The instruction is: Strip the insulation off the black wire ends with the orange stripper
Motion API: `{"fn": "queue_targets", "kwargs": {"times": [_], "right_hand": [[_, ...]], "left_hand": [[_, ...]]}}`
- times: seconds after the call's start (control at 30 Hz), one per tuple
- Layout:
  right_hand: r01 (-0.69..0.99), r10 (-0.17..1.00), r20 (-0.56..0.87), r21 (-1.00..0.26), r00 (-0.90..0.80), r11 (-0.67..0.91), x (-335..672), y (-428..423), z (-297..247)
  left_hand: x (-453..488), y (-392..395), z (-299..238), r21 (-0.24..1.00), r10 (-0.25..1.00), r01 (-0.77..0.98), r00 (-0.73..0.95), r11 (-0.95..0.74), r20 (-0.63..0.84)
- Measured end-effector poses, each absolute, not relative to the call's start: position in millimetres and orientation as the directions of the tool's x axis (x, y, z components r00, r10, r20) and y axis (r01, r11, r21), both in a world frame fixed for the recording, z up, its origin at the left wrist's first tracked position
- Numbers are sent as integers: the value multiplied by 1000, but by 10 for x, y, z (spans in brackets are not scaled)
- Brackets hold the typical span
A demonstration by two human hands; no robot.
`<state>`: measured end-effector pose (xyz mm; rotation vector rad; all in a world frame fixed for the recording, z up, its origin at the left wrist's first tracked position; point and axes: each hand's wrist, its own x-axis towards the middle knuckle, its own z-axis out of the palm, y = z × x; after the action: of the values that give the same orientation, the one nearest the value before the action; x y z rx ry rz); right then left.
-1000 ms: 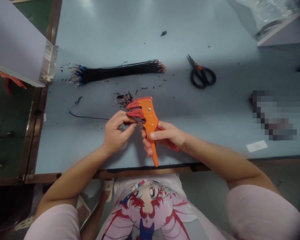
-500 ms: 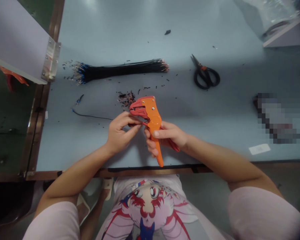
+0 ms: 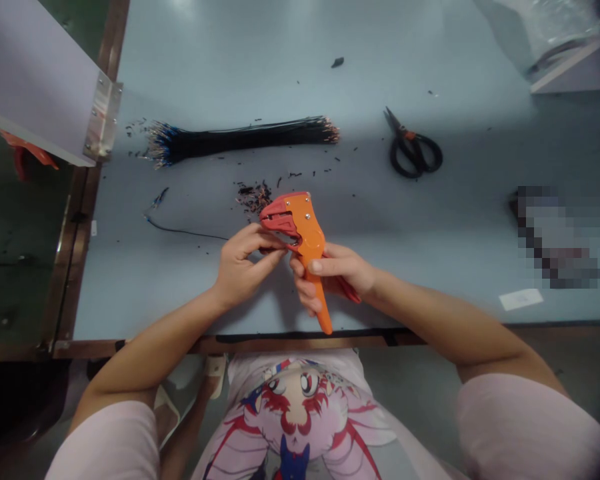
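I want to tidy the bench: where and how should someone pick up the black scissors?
Likely best by the handle loops, from the near side. The scissors lie flat, with the broad loops at the near end and the slim blades pointing away and leftward.

Blk scissors (image 3: 416, 153) & wht slip (image 3: 521, 299) lie on tbl (image 3: 430, 233).

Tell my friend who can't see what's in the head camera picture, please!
A person's right hand grips an orange-and-red wire stripper while the left hand, close beside it, holds a thin black wire. Farther back on the blue-grey table lie dark scraps, a bundle of black wires, coppery at one end, and black-handled scissors.
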<state>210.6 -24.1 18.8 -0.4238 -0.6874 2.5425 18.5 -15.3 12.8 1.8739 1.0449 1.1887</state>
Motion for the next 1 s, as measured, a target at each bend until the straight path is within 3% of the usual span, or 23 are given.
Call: {"fn": "queue_targets", "kwargs": {"times": [0.53,0.83,1.0], "right_hand": [[-333,547,-191,-619,-815,-711,2049,-259,154],[-383,619,-340,-551,-709,-741,2105,-111,142],[-247,588,-544,-573,-598,-782,2231,48,191]], "left_hand": [[204,-142,114,838,891,312,235,-447,388],[155,-71,108,829,933,441,266,-343,244],[40,31,91,704,905,570,237,-424,353]]}}
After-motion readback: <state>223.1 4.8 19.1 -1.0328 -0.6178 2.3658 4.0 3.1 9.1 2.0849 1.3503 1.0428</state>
